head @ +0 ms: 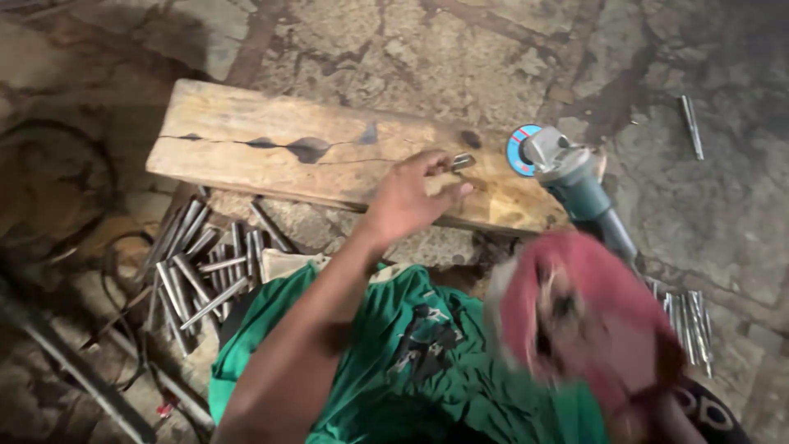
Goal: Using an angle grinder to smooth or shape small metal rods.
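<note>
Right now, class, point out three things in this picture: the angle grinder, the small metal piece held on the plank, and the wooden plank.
angle grinder point(567, 171), head view, on its grey gear head.
small metal piece point(463, 161), head view, on its middle.
wooden plank point(246, 156), head view, on its bare top.

A cracked wooden bench point(271, 152) sits low on a rough stone floor point(723, 197). On the bench lies a small metal piece point(462, 162), near its right end. A heap of short steel rods point(197, 263) lies on the floor in front of the bench, more rods point(689, 322) to the right, perhaps the same kind, and one rod point(692, 126) apart beyond.
</note>
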